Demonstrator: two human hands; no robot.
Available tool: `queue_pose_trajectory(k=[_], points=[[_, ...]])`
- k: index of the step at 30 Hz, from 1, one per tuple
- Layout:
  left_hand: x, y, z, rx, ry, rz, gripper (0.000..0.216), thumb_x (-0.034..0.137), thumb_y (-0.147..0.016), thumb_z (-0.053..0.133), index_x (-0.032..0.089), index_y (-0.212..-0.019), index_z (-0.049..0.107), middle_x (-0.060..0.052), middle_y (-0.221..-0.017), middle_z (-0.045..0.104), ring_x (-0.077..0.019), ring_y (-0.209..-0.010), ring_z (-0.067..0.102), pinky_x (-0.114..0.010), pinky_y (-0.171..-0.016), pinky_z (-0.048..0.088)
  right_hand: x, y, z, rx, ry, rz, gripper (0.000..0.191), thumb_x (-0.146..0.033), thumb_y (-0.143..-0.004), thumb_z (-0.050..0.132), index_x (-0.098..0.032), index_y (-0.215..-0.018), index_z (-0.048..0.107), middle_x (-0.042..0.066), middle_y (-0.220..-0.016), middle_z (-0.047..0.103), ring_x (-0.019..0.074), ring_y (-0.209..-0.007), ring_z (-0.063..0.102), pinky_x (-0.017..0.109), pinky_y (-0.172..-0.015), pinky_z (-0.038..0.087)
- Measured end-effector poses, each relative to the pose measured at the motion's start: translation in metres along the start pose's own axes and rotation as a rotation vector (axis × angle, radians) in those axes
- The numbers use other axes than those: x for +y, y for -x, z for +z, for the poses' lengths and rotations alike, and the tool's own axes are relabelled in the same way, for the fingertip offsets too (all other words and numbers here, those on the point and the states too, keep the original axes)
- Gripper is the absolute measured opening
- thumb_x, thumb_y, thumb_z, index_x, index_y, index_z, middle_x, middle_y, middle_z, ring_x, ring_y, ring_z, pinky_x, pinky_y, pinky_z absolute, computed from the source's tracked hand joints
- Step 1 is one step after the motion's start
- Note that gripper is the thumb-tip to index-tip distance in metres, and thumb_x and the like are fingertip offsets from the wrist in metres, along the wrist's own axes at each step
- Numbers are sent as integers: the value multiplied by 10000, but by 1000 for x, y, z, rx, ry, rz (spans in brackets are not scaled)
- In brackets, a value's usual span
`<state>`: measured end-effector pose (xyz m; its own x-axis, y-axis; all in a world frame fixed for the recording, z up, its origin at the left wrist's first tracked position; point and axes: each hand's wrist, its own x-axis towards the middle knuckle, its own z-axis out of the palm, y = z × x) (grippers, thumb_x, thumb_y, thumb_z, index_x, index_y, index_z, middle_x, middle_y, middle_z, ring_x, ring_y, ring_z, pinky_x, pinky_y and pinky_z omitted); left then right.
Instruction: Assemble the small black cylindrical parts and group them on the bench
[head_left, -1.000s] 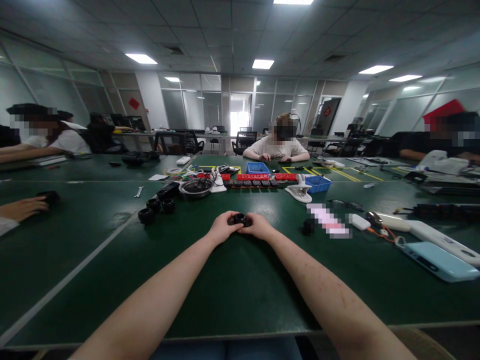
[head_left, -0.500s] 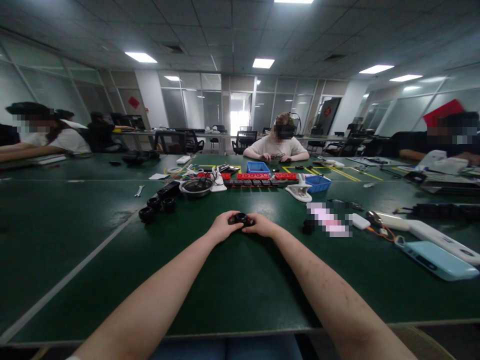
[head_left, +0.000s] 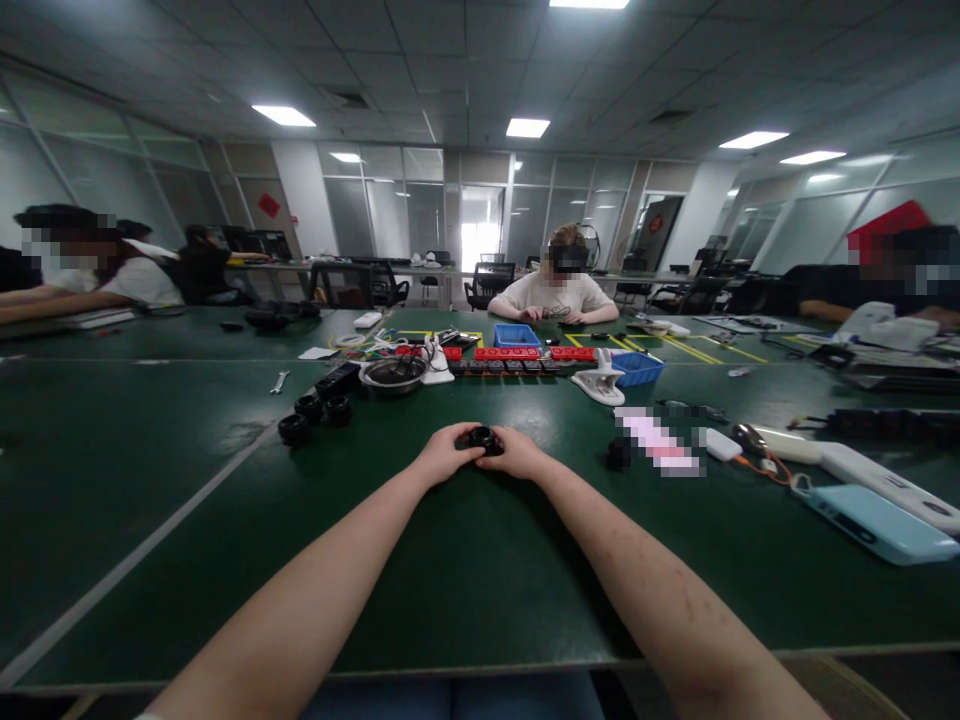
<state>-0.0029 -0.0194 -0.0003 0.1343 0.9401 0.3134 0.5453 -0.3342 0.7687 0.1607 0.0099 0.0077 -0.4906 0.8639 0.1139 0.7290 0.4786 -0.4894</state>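
A black round part with a ring-shaped top, much like a camera lens, is between my two hands over the middle of the green table. My left hand grips it from the left, thumb in front and fingers curled behind. From the other side my right hand closes on it in the same way. The underside of the part is hidden, so I cannot tell whether it rests on the table. Similar black round parts stand in a group to the left, and one dark piece lies to the right.
Beyond my hands are a dark round bowl, white clamp-like stands, a row of red blocks and blue bins. A small wrench lies left. A light-blue device sits right. A co-worker sits opposite.
My hands have turned slightly around the black round part, and my right hand has come a little closer in. Small red bits seen beside it earlier are now covered.
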Motion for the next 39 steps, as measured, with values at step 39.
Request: queue_pose_trajectory(k=[39], points=[[-5,-1,11,116,-23,-53,352,247,-634,681,150,-959,587,-61,-888,624,-214,-814,577,-321,-730,451,-1,-1,9,54,-13,73,365,-446,-650,629,-151,-846,541,71,-813,587,205,-747,533,285,-615,369]])
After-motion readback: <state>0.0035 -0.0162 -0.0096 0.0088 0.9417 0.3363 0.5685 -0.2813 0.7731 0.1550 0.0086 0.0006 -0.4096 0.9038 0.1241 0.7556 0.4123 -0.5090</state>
